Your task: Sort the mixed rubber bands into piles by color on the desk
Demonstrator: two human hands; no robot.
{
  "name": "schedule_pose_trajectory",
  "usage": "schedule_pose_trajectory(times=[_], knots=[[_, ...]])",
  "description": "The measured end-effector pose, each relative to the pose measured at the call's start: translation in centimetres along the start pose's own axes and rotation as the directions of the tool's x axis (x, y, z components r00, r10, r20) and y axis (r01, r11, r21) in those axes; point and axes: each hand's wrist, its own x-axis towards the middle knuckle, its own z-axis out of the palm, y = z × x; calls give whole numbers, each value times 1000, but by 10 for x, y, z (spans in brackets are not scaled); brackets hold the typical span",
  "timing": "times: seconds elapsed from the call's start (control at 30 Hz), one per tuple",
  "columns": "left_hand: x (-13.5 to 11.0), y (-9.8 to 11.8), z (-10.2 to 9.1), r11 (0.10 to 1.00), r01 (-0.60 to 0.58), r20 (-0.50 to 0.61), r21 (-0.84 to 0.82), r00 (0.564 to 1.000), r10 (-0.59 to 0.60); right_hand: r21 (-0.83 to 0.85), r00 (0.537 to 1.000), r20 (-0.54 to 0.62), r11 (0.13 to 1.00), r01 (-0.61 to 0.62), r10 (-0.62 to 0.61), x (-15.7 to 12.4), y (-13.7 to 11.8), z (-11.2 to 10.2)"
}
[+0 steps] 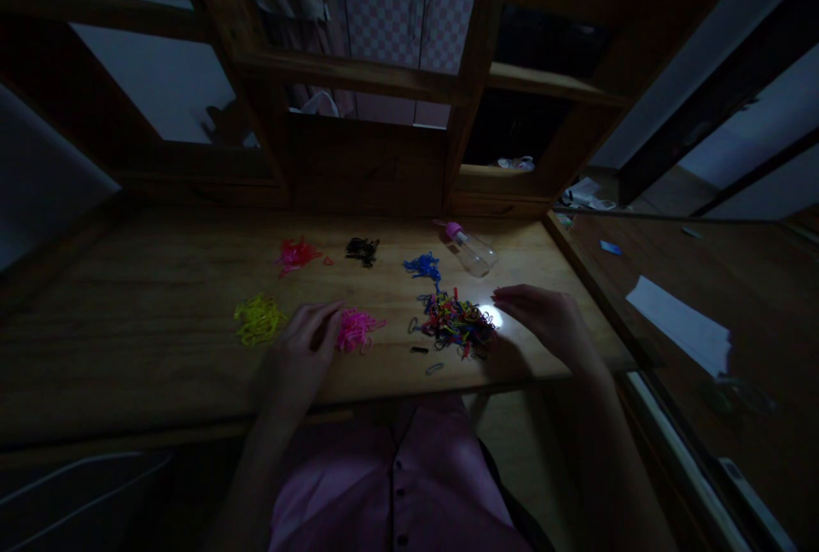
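Note:
My left hand (pixel 307 343) is at the left edge of a pile of pink small looped pieces (pixel 356 330), thumb and forefinger curled close together; whatever is between them is too dark to see. On the right, my right hand (pixel 543 317) hovers beside a mixed pile of many-coloured looped pieces (pixel 457 322), its fingertips slightly apart with nothing visible in them. The pieces resemble paper clips. Separate piles hold yellow pieces (pixel 258 319), red pieces (pixel 296 255), black pieces (pixel 363 251) and blue pieces (pixel 422 265). A grey loop (pixel 434 368) lies near the front edge.
Behind the blue pile, a clear bottle (pixel 474 253) with a purple cap lies on its side. The wooden desk (pixel 159 296) backs onto a shelf unit (pixel 364 155). Folded white paper (pixel 678 326) rests on a brown surface to the right.

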Motion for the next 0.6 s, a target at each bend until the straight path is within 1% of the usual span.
schedule_pose_trajectory(times=[0.1,0.17,0.23,0.37,0.47,0.53,0.6], knots=[[0,-1,1,1000,-2,-10,-8,1000,2,-131,995,-67,988,-80,72,-12,9,-6],[0,-2,2,1000,-10,-23,-9,1000,10,-150,990,-53,979,-136,130,-24,11,-8],[0,-3,3,1000,-14,-19,-8,1000,14,-115,985,-8,979,-170,170,-37,9,-6],[0,-2,3,1000,-2,1,-1,1000,2,-45,977,17,977,-210,211,-57,5,12],[0,-3,3,1000,5,7,-3,1000,-5,2,969,-2,969,-248,248,-62,9,30],[0,-3,2,1000,0,5,-6,1000,0,-26,969,-27,969,-246,245,-61,13,39],[0,2,0,1000,-18,-19,-10,1000,18,-110,972,-59,966,-232,227,-57,17,45]])
